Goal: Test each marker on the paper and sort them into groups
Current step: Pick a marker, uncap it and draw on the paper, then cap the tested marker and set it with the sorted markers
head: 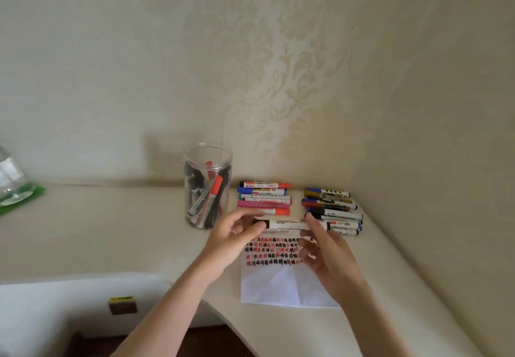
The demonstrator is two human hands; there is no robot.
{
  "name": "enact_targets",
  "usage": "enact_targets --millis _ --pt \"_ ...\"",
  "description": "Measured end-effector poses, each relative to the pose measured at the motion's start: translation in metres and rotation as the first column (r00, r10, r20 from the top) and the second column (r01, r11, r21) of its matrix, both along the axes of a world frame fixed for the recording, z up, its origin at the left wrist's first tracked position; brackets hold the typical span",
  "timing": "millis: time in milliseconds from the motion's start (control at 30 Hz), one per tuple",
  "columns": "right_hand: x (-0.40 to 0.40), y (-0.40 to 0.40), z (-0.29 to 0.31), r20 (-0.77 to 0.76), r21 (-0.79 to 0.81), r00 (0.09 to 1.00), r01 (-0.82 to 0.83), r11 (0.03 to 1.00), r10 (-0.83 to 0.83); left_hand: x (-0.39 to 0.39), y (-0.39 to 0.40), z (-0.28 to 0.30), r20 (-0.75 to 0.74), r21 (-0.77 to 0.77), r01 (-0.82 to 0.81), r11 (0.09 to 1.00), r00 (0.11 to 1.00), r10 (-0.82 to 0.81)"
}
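A white marker with a black cap [287, 224] is held level above the paper [281, 281]. My left hand [237, 234] pinches its black cap end. My right hand [326, 251] pinches the other end with thumb and forefinger. The paper's upper half carries rows of red and black test marks. A clear jar [207, 189] behind my left hand holds several markers. One group of red, pink and blue markers [264, 199] lies behind the paper. A second group of blue and black markers [331, 210] lies to the right.
The beige table [111, 231] meets a patterned wall at the back. A clear bottle on a green mat [14, 189] stands at the far left. A small yellow-topped block [122, 304] sits on a white surface below the table's front edge.
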State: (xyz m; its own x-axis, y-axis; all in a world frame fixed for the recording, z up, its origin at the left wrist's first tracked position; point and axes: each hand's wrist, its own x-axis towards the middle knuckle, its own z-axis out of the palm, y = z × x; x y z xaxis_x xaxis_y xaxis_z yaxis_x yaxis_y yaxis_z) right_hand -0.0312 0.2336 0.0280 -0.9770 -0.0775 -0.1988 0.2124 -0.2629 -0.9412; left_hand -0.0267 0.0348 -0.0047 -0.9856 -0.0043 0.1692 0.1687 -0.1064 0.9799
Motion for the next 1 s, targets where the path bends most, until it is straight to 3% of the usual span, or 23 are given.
enact_targets --millis 67,167,233,333,500,700,833,933,1000 --pt "0.003 0.003 0.001 -0.055 0.061 0.998 -0.029 0.998 0.032 0.004 -0.008 0.01 -0.058 0.014 -0.032 0.999 0.998 0.033" --pt "0.014 -0.011 0.001 -0.14 0.339 0.965 -0.166 0.926 0.224 0.009 -0.012 0.02 -0.152 0.09 -0.238 0.967 0.956 0.25" --pt "0.018 -0.027 0.003 -0.195 0.448 0.939 -0.171 0.877 0.283 0.012 -0.011 0.027 -0.228 0.084 -0.321 0.943 0.915 0.332" --pt "0.022 -0.05 0.009 -0.279 0.469 0.914 -0.14 0.872 0.296 0.019 -0.014 0.038 -0.305 0.04 -0.343 0.938 0.89 0.339" --pt "0.011 -0.08 0.021 -0.349 0.472 0.891 -0.102 0.876 0.291 0.018 -0.037 0.071 -0.308 0.078 -0.401 0.913 0.861 0.405" --pt "-0.021 -0.071 0.019 -0.392 0.546 0.891 0.026 0.837 0.228 -0.006 -0.077 0.149 -0.443 0.117 -0.544 0.831 0.72 0.534" --pt "-0.039 -0.048 -0.004 -0.317 0.666 0.921 0.047 0.744 0.226 -0.034 -0.094 0.161 -0.519 -0.045 -0.695 0.717 0.629 0.578" --pt "-0.044 -0.035 -0.019 -0.282 0.697 0.94 0.064 0.714 0.192 -0.049 -0.094 0.144 -0.56 -0.319 -0.702 0.636 0.681 0.472" --pt "-0.046 -0.029 -0.026 -0.282 0.701 0.944 0.081 0.709 0.171 -0.055 -0.091 0.127 -0.576 -0.507 -0.676 0.534 0.727 0.374"
